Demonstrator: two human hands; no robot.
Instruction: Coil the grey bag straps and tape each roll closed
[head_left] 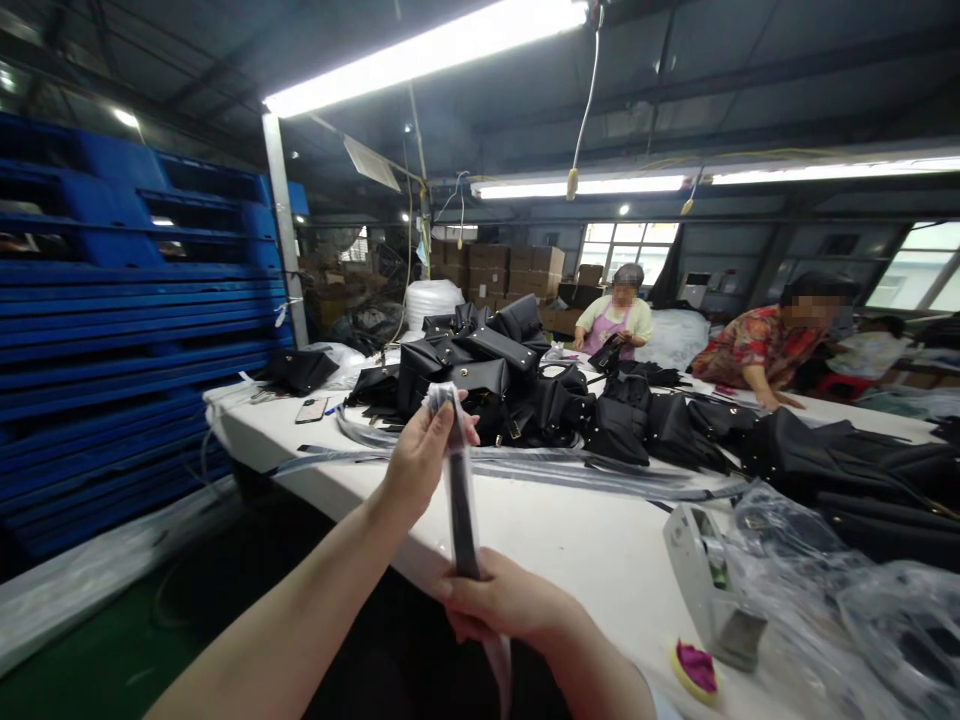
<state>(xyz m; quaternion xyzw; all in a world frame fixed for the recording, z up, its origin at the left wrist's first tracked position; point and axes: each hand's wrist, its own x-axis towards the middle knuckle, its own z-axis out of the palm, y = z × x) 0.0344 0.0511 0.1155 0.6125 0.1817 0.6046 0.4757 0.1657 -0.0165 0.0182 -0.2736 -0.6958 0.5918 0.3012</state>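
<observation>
A black strap (463, 500) in a clear plastic sleeve runs between my two hands over the table's front edge. My left hand (429, 445) pinches its upper end, thumb pressed on the plastic. Lower down, my right hand (499, 600) is closed round the strap, and its tail hangs below. Beyond my hands lie more long straps (517, 470) in clear sleeves. Behind those is a heap of black bags (480, 370) with small gold-coloured fittings.
The white table (570, 540) bears a phone (311, 410), a tape dispenser (705, 580), clear plastic bags (885, 610) and a round yellow item with magenta cloth (695, 670). Blue pallets (135, 330) are stacked at left. Two people (619, 315) work across the table.
</observation>
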